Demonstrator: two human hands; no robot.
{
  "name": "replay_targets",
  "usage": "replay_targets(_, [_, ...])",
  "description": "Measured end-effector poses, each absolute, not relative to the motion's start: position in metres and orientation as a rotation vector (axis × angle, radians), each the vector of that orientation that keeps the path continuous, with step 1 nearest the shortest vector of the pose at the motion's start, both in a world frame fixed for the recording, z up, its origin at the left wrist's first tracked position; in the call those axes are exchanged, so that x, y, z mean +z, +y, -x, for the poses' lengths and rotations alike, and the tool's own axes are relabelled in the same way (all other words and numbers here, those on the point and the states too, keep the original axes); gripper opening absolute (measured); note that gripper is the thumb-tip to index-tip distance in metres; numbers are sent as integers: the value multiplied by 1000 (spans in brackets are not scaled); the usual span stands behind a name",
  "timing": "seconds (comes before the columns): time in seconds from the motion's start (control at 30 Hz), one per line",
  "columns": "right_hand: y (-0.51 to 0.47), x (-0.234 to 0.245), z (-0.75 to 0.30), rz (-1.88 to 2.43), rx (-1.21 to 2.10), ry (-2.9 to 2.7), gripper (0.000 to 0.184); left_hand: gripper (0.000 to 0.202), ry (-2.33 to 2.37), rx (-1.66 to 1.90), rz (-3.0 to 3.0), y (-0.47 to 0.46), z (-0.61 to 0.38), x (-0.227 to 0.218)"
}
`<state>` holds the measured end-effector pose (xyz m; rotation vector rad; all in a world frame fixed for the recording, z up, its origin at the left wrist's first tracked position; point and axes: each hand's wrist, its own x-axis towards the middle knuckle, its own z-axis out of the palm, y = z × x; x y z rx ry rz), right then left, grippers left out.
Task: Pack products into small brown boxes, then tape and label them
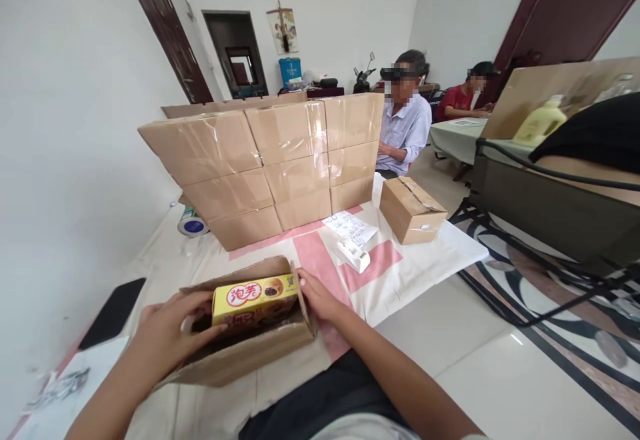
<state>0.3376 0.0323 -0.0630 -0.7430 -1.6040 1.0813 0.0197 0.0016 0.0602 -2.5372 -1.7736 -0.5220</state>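
Note:
In front of me an open cardboard box [250, 358] stands on the table, tilted in my view. A yellow snack box [255, 297] with red lettering and a picture of round puffs lies partly inside it. My left hand [173, 329] reaches over the left end of the cardboard box, thumb and fingers closed around the left end of the yellow box. My right hand [316, 295] grips the right end wall of the cardboard box, with some fingers hidden behind it. The yellow box's lower part and the rest of the cardboard box's inside are hidden.
Taped cardboard boxes [295, 160] form a wall across the table. To the right are a closed carton [413, 210], a printed sheet [351, 228] and a white device [353, 255]. A black phone-like slab [113, 313] lies left. A person [406, 120] sits beyond.

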Motion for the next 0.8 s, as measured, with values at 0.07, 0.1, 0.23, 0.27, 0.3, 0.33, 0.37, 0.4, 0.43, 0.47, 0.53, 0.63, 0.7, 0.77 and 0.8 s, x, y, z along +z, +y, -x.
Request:
replay_targets(0.07, [33, -64, -337, 749, 1071, -1597, 55, 41, -1711, -372, 2580, 7, -24, 55])
replay_targets(0.1, [33, -64, -337, 751, 1070, -1592, 56, 43, -1679, -343, 2588, 8, -27, 52])
replay_targets(0.23, [31, -60, -339, 783, 1065, -1577, 54, 64, -1664, -433, 2572, 9, -33, 47])
replay_targets(0.27, [30, -59, -339, 793, 1063, -1583, 54, 64, -1663, -427, 2579, 8, -34, 48])
replay_targets(0.3, [30, -58, -339, 800, 1061, -1590, 53, 60, -1660, -398, 2583, 8, -35, 49])
replay_targets(0.33, [29, -58, -340, 803, 1059, -1593, 53, 54, -1655, -356, 2580, 7, -36, 51])
replay_targets(0.37, [29, -57, -340, 801, 1059, -1593, 53, 48, -1649, -312, 2567, 7, -36, 54])
replay_targets(0.4, [30, -57, -340, 795, 1061, -1592, 53, 44, -1641, -278, 2550, 6, -37, 57])
replay_targets(0.43, [30, -57, -340, 788, 1061, -1588, 52, 41, -1628, -258, 2538, 6, -38, 61])
replay_targets(0.47, [30, -56, -339, 782, 1062, -1583, 51, 39, -1609, -249, 2540, 6, -39, 64])
replay_targets(0.53, [30, -56, -339, 771, 1069, -1577, 50, 37, -1557, -259, 2582, 6, -40, 71])
replay_targets(0.63, [29, -56, -339, 773, 1076, -1576, 49, 37, -1562, -333, 2604, 4, -39, 75])
replay_targets(0.7, [29, -56, -339, 780, 1067, -1583, 47, 37, -1601, -405, 2600, 1, -36, 74])
replay_targets(0.77, [29, -57, -339, 785, 1062, -1590, 45, 38, -1621, -495, 2601, -4, -32, 71])
replay_targets(0.8, [29, -57, -340, 782, 1067, -1595, 44, 40, -1625, -549, 2595, -6, -30, 69])
